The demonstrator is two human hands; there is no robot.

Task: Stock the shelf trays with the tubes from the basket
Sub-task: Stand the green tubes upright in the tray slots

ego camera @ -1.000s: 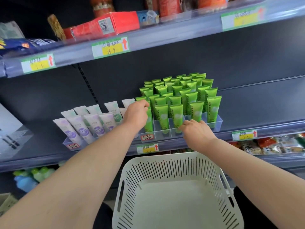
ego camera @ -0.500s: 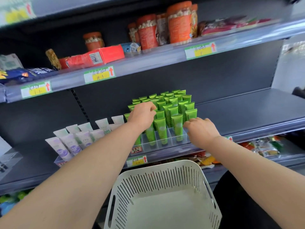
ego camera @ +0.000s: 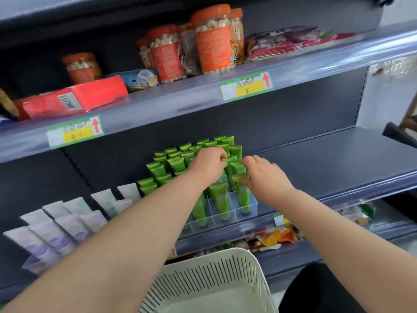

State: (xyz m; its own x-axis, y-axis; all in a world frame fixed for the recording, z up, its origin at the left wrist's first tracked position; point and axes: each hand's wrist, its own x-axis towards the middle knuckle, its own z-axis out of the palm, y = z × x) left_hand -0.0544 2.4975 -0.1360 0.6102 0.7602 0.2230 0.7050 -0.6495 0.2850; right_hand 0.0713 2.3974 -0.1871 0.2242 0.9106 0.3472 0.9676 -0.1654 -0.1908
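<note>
On the dark shelf (ego camera: 338,159), green tubes (ego camera: 176,164) are being seated, one pinched by the left hand (ego camera: 208,164); grip of the right hand (ego camera: 264,177) cannot be told; straightening seems needed next.

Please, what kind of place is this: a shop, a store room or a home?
Most likely a small shop. Green-and-yellow paper price labels sit on the shelf edges, identical green plastic tubes fill a clear divided tray, and orange-lidded snack jars stand above.

Bare forearms, a bare left hand (ego camera: 208,164) and right hand (ego camera: 265,175); black clothing (ego camera: 316,290) shows just right of the white slotted plastic basket (ego camera: 214,267).
</note>
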